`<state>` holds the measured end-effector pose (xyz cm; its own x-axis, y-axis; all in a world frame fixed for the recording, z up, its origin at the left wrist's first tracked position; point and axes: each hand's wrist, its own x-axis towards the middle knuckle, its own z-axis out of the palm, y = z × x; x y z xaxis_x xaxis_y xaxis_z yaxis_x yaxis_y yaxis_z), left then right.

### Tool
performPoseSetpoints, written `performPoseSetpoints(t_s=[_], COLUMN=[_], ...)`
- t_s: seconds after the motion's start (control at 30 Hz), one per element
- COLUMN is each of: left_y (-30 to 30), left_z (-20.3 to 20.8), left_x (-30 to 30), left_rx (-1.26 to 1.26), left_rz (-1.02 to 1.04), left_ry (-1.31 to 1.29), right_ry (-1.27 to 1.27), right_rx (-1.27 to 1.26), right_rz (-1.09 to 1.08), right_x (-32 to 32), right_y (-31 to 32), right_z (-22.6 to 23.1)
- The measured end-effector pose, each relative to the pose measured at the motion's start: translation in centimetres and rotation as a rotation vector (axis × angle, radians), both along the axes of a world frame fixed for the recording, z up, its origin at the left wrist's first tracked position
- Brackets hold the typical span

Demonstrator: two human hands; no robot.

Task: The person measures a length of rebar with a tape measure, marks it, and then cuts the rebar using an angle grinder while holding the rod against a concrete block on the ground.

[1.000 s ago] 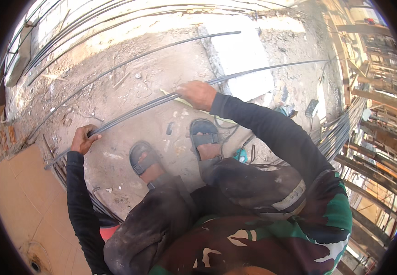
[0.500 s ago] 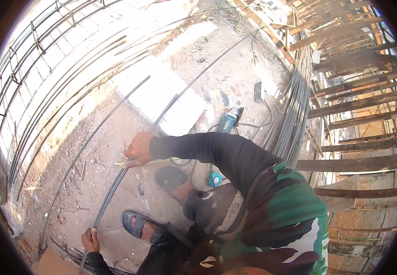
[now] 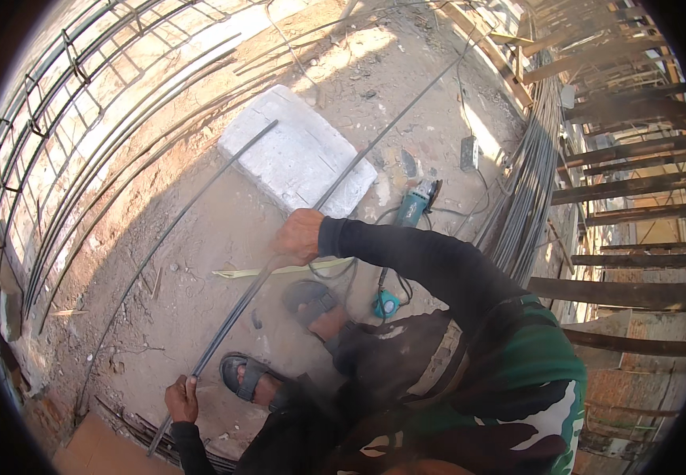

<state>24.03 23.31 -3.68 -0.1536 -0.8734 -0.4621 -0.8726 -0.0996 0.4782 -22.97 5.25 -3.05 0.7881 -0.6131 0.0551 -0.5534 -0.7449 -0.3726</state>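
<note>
A long dark steel rod [image 3: 236, 317] runs diagonally across the dusty ground, from lower left up toward the far right. My left hand [image 3: 182, 398] grips its near end beside my sandalled foot [image 3: 252, 374]. My right hand [image 3: 299, 237] is closed around the same rod further along, just in front of a white block [image 3: 295, 150]. A second loose rod [image 3: 177, 229] lies to the left, apart from both hands. A yellow tape strip [image 3: 280, 270] lies on the ground under my right hand.
A teal angle grinder [image 3: 414, 204] with its cable lies right of the block, and a small teal tape measure [image 3: 386, 303] near my other foot. A bundle of rods [image 3: 525, 182] lies along the right beside wooden scaffolding. A rebar cage [image 3: 66, 134] curves along the left.
The view has swung further right and down. Both hands keep their hold on the rod, with my right hand now near the white block.
</note>
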Motion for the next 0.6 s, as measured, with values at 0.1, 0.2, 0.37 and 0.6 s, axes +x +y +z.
performPoseSetpoints(t_s=[0.1,0.2,0.37,0.6], left_y=[-0.7,-0.3,-0.4,-1.2], left_z=[0.3,-0.3,-0.2,-1.3], left_x=[-0.5,0.1,0.9,2.0], left_rx=[0.007,0.128,0.023,0.313], left_rz=[-0.04,-0.029,-0.039,0.134], left_ry=[0.009,0.049,0.06,0.368], right_ry=[0.025,0.03,0.053,0.259], right_rx=[0.039,0.008,0.318,0.454], right_rz=[0.045,0.072,-0.064,-0.109], right_x=[-0.7,0.7,1.3,1.9], right_y=[-0.1,0.8,1.1,0.0], right_z=[-0.9,-0.1,0.2,0.9])
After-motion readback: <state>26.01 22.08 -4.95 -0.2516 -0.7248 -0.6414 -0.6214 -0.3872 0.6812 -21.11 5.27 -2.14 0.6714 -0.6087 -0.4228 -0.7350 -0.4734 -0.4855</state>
